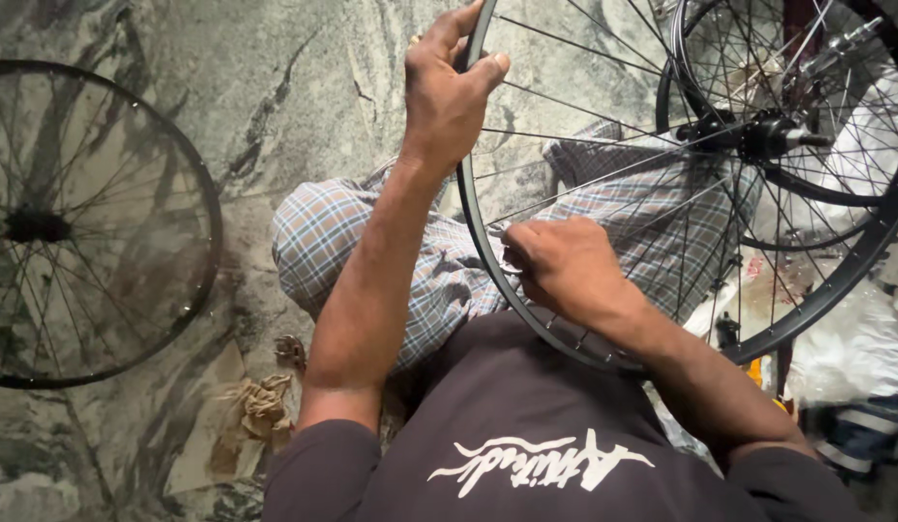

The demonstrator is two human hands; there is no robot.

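Left hand: clamped on the rim of the wheel at its far edge, thumb hooked over the inner side, fingers wrapped round the outer side.
Right hand: curled into a loose fist at the rim's near left arc, fingertips pinched at a spoke end; whatever they pinch is hidden by the knuckles.
Wheel: black rim with thin steel spokes, held on edge over the person's lap, the hub far right of both hands.
Second wheel: black, behind the held one at far right, its spokes crossing those in front, so that where one ends and the other starts is hard to tell.
Third wheel: lies flat on the floor at left, well apart from both hands, its hub dark at the frame's left edge.
Floor: mottled grey-green stone.
Rag: a crumpled brown scrap on the floor, near the left elbow.
Person: seated, in checked cloth over the legs and a dark shirt with a pale print.
Clutter: pale wrapping at near right, beyond the rim.
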